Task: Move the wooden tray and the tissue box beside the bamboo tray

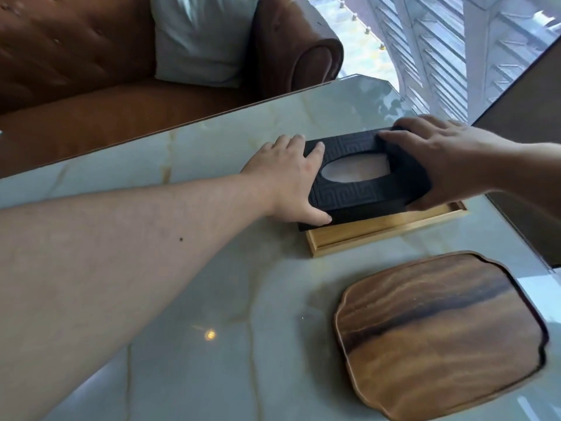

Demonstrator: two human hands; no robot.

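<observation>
A black embossed tissue box [358,189] with an oval opening rests on or just over the pale bamboo tray [364,235], covering most of it; only the tray's near rim and right corner show. My left hand [288,183] grips the box's left end, thumb on its near side. My right hand [437,159] grips the right end, fingers over the top. The dark-grained wooden tray [440,332] with rounded scalloped corners lies flat nearer me at the right, apart from both hands.
All of this sits on a glossy pale marble table [212,299]. A brown leather sofa [91,71] with a white cushion [200,38] stands beyond the far edge. A window is at the upper right, and the table's right edge runs close to the trays.
</observation>
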